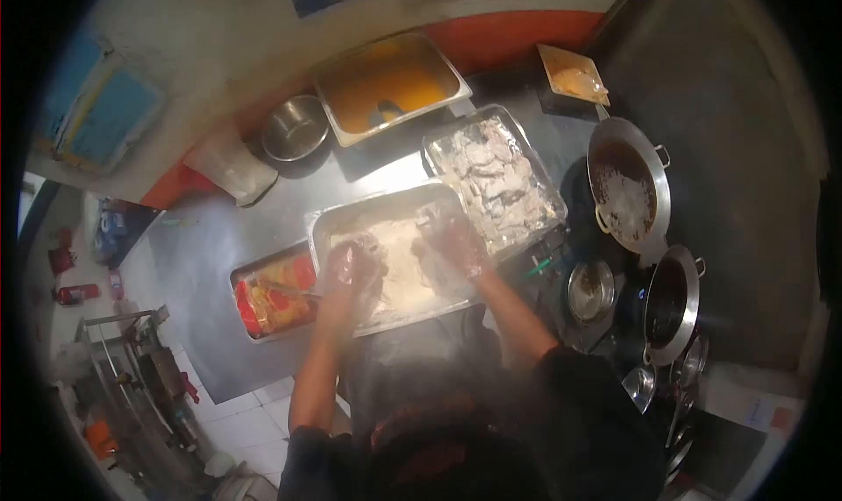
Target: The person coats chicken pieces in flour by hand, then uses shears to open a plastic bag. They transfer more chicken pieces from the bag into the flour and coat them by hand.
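Observation:
Both of my hands are inside a deep metal pan [320, 216] with pale flour [399, 268] in it. My left hand [351, 268], in what looks like a clear plastic glove, is at the pan's left side, down in the flour. Across from it, my right hand [452, 242], gloved the same way, touches the flour near the right wall. Flour and blur hide the fingers of both hands, so I cannot make out whether they grip anything. Right of the pan stands a foil-lined tray [436, 156] of flour-coated pieces [495, 181].
A red and yellow container [281, 295] with a utensil across it stands at left. Behind are a steel bowl [296, 128], a pan of orange-yellow liquid [386, 93] and a whitish bag [232, 168]. Two woks [624, 185] with dark contents and a round metal bowl [590, 290] are at right.

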A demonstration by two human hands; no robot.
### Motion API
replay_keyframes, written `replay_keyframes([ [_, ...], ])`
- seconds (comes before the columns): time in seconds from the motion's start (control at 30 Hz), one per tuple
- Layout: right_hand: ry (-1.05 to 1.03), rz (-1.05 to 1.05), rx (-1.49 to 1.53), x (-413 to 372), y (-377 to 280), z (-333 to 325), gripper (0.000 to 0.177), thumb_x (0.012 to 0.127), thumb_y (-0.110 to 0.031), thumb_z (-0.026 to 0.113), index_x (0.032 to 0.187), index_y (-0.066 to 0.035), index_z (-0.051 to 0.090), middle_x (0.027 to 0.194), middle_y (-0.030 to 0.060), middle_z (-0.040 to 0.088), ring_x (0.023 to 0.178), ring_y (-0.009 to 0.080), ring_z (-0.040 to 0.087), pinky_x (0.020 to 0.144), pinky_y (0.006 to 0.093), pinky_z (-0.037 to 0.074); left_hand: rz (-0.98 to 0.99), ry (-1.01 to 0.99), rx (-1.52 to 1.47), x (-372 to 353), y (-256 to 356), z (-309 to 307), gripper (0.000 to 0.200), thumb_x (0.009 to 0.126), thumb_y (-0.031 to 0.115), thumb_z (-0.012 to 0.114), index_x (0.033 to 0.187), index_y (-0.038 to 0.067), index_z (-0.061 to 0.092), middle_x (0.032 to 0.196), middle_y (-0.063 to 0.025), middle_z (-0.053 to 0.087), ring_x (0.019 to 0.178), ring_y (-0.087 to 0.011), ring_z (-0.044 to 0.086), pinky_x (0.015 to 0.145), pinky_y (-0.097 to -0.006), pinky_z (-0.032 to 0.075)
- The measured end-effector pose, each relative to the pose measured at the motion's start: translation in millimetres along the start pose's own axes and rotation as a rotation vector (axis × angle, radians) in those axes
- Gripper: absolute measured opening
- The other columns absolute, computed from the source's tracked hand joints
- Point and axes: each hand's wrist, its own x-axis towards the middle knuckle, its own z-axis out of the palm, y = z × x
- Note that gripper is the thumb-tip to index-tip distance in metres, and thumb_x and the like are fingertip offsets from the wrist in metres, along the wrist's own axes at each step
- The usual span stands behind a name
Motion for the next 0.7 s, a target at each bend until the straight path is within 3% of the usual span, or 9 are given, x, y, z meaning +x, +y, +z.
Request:
replay_keyframes([
  [0.03, -0.012, 0.048, 0.096, -0.5, 2.3, -19.0, 0.017, 0.085, -0.020, 0.056, 0.093, -0.007, 0.065, 0.097, 0.0104, 0.060, 0.089, 0.0238, 0.058, 0.080, 0.0331, 0.049, 0.194, 0.030, 0.182, -0.1, -4.0, -0.8, 0.045, 0.082, 0.008, 0.064, 0.122, 0.008, 0.041, 0.098, -0.0080, 0.059, 0.091, -0.0196, 0.057, 0.084, -0.0351, 0.048],
  [0.13, 0.029, 0.236, 0.481, 9.6, -10.9, -122.3, 0.014, 0.084, -0.015, 0.059, 0.094, -0.008, 0.066, 0.098, 0.0092, 0.060, 0.097, 0.0223, 0.057, 0.087, 0.0348, 0.047, -0.058, -0.169, 0.008, 39.1, 13.9, -0.3, 0.033, 0.086, 0.014, 0.061, 0.114, 0.004, 0.048, 0.100, -0.0080, 0.059, 0.091, -0.0173, 0.057, 0.082, -0.0321, 0.048],
  [0.2, 0.225, 0.404, 0.903, -15.5, -3.0, -131.7, 0.015, 0.083, -0.013, 0.061, 0.097, -0.009, 0.066, 0.105, 0.0088, 0.057, 0.105, 0.0215, 0.053, 0.092, 0.0352, 0.045, -0.156, -0.369, 0.280, 77.5, 54.6, -0.8, 0.026, 0.090, 0.017, 0.057, 0.111, 0.002, 0.053, 0.103, -0.0084, 0.058, 0.091, -0.0168, 0.057, 0.080, -0.0306, 0.048],
  [0.33, 0.436, -0.207, -0.489, -44.5, 85.4, -127.9, 0.022, 0.086, -0.018, 0.060, 0.104, -0.008, 0.063, 0.123, 0.0088, 0.050, 0.116, 0.0181, 0.046, 0.095, 0.0332, 0.042, 0.250, -0.162, -0.055, 126.1, 67.1, 43.0, 0.026, 0.087, 0.007, 0.055, 0.113, 0.004, 0.052, 0.101, -0.0065, 0.058, 0.088, -0.0154, 0.057, 0.078, -0.0277, 0.050],
  [0.43, 0.187, 0.217, 0.201, -20.9, 93.5, -146.0, 0.036, 0.084, -0.023, 0.060, 0.116, -0.007, 0.055, 0.126, 0.0129, 0.048, 0.113, 0.0223, 0.049, 0.095, 0.0384, 0.042, -0.112, -0.246, -0.536, 159.4, 67.7, 71.1, 0.017, 0.082, 0.010, 0.064, 0.096, 0.003, 0.059, 0.085, -0.0021, 0.062, 0.072, -0.0134, 0.060, 0.063, -0.0245, 0.051],
  [0.5, 0.009, 0.446, 0.438, -15.7, 94.0, -145.6, 0.045, 0.082, -0.024, 0.062, 0.122, -0.007, 0.049, 0.126, 0.0162, 0.048, 0.111, 0.0270, 0.051, 0.093, 0.0419, 0.043, 0.064, -0.135, -0.444, 152.4, 56.6, 80.9, 0.036, 0.095, 0.034, 0.043, 0.084, 0.002, 0.055, 0.072, -0.0073, 0.056, 0.064, -0.0169, 0.054, 0.063, -0.0271, 0.048],
  [0.57, 0.050, 0.346, 0.357, -26.3, 84.5, -126.2, 0.049, 0.082, -0.025, 0.061, 0.126, -0.009, 0.046, 0.125, 0.0194, 0.048, 0.109, 0.0310, 0.052, 0.091, 0.0444, 0.045, -0.067, -0.094, -0.562, 127.6, 28.2, 74.4, 0.021, 0.085, 0.020, 0.061, 0.095, 0.002, 0.058, 0.081, -0.0063, 0.061, 0.073, -0.0138, 0.058, 0.065, -0.0261, 0.049],
  [0.63, 0.200, 0.070, 0.416, -38.2, 72.2, -99.2, 0.049, 0.085, -0.027, 0.059, 0.129, -0.010, 0.043, 0.123, 0.0222, 0.049, 0.109, 0.0338, 0.053, 0.089, 0.0473, 0.045, -0.255, -0.098, -0.452, 94.0, 10.5, 44.3, 0.034, 0.081, 0.030, 0.064, 0.097, 0.001, 0.060, 0.087, -0.0135, 0.062, 0.079, -0.0213, 0.060, 0.070, -0.0313, 0.050],
  [0.7, -0.084, 0.266, 1.017, -26.7, 30.1, -79.4, 0.044, 0.092, -0.029, 0.049, 0.131, -0.011, 0.041, 0.124, 0.0216, 0.049, 0.114, 0.0307, 0.050, 0.094, 0.0494, 0.041, -0.439, -0.223, 0.040, 62.4, 0.4, 17.8, 0.046, 0.077, 0.040, 0.068, 0.098, -0.001, 0.062, 0.093, -0.0207, 0.063, 0.085, -0.0288, 0.061, 0.076, -0.0365, 0.050],
])
